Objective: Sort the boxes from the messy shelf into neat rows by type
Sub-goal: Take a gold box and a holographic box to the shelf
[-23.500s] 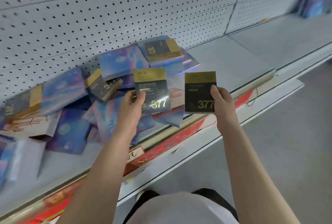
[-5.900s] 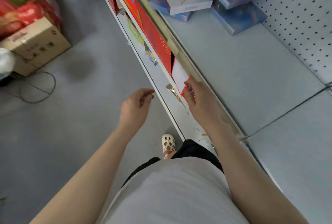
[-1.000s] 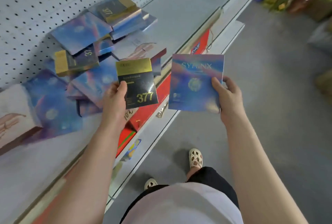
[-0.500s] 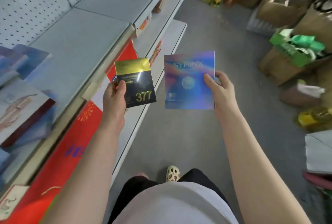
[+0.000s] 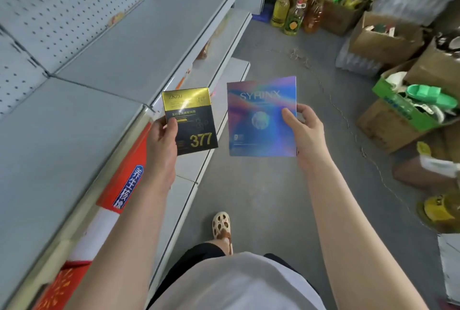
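Head view: hands gripping 377 box [image 5: 190, 120] and Syrinx box [image 5: 261, 118], fingers behind hidden.

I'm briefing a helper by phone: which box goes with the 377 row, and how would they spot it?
Look beside the long grey metal shelf, where two hands hold boxes over the floor. The left hand holds the small black box with a gold top band. Unlike the larger, shimmering blue-purple square box beside it, it shows "377" in gold.

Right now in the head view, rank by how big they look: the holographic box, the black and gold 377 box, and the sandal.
1. holographic box, in the right hand
2. black and gold 377 box, in the left hand
3. sandal, though it sits farther from the camera
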Demonstrator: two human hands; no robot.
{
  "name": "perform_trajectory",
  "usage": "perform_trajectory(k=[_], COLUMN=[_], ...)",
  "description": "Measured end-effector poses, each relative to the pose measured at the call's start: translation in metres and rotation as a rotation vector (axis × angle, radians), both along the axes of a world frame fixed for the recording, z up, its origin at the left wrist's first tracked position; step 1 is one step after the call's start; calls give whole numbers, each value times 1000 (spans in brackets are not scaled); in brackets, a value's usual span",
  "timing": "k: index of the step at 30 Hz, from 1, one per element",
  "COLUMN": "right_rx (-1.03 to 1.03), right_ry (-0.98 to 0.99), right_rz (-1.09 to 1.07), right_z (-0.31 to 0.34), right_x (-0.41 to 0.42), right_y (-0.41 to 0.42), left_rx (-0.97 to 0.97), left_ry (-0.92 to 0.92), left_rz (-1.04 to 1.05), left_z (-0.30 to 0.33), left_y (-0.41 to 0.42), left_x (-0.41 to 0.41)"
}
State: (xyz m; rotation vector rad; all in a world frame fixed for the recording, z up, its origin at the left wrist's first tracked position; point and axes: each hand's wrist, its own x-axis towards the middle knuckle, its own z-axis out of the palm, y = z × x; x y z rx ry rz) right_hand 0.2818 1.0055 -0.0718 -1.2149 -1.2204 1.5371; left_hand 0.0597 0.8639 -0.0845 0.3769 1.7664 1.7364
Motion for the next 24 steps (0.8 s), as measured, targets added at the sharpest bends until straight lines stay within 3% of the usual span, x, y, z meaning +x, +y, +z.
perform_trajectory(k=[12,24], right_rx=[21,63], right_ry=[11,-50], right_rz=[15,296], right_z=[8,16], right_x=[-100,-191], right_y=[231,519], left_rx=[-1,27], left_ry=[41,-7], left_rz=[49,330], left_z=[22,17], left_y=[231,471], left_x=[-96,-153])
